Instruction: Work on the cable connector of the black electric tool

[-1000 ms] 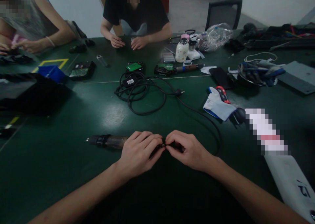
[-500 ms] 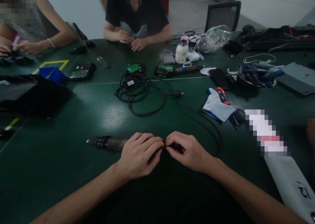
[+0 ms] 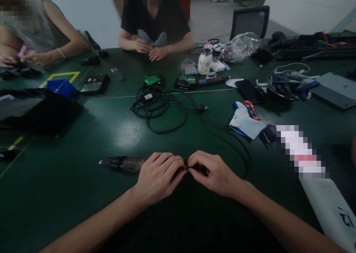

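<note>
An electric screwdriver [image 3: 124,164] with a dark body lies on the green table, its metal tip pointing left. My left hand [image 3: 162,175] is wrapped over its rear part, fingertips closed at the back end. My right hand [image 3: 213,171] is closed in a pinch right beside those fingertips, on a small dark piece at the screwdriver's end, mostly hidden by the fingers. A black cable [image 3: 246,145] runs from behind my right hand, curving back to a coil with a plug [image 3: 202,107].
Behind the coil lie circuit-board units [image 3: 185,82] and another screwdriver [image 3: 213,80]. A glove [image 3: 246,121], a phone [image 3: 249,91] and a bowl of gloves [image 3: 290,88] are to the right. A black bin [image 3: 33,108] stands left. Two people sit opposite.
Both hands stay together at the screwdriver's rear end, with only slight finger movement. The whole view has shifted down a little.
</note>
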Tool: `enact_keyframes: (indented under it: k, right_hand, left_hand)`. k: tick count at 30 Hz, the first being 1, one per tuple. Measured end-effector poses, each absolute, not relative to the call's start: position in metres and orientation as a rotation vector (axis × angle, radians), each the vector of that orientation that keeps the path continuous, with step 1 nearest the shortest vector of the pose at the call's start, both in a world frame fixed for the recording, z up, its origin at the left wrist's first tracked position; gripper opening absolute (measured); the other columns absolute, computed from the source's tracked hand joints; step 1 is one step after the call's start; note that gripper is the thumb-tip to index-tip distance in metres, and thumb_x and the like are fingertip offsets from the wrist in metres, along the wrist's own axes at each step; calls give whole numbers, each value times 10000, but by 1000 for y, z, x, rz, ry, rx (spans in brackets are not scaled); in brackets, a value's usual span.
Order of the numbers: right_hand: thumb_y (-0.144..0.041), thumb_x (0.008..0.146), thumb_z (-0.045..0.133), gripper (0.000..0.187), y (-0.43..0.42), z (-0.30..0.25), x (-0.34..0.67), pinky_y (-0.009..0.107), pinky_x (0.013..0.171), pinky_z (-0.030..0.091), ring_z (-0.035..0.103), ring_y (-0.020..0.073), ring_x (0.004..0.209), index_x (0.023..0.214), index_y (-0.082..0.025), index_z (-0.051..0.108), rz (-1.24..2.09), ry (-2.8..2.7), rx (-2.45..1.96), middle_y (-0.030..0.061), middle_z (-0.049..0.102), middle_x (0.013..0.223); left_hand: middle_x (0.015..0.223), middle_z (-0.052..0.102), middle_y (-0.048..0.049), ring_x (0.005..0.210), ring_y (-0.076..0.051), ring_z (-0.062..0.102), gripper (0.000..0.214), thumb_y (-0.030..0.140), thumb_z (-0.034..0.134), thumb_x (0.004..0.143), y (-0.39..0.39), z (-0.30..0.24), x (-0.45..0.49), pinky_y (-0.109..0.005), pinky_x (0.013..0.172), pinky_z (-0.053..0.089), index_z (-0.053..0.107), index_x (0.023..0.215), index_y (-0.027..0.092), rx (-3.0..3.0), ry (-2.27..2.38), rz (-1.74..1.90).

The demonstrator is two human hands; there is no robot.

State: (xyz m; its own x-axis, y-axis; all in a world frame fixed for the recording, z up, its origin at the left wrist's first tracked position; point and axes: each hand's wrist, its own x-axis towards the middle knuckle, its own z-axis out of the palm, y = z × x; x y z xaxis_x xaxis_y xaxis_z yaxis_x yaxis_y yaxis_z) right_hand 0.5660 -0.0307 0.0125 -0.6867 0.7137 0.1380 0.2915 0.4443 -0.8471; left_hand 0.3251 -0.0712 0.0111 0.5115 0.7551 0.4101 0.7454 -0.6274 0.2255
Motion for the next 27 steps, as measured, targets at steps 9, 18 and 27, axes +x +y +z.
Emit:
enact_keyframes:
  k: [9,18,27]
  right_hand:
    - [-147,1001,633,90,-31,13,566,269,674,473,580,135,778,1068,-204,652,1172,-2215,-855,28,640,1025]
    - [-159,1000,631,57,-31,12,566,264,660,459,574,131,754,1041,-198,639,1147,-2219,-851,25,633,995]
    - [-150,995,626,69,-31,14,565,258,653,467,581,133,758,1042,-200,639,1155,-2222,-847,28,640,1002]
  left_hand:
    - [1215,762,-6,1077,-209,689,220,258,626,997,-71,13,324,-405,905,465,669,1212,236,2738,1260,740]
    - [1102,774,6,1033,-200,695,94,310,659,1004,-71,11,329,-394,872,453,655,1040,223,2696,1382,759]
    - [1176,764,16,1066,-198,689,172,260,633,985,-71,12,325,-401,889,461,663,1153,241,2716,1285,731]
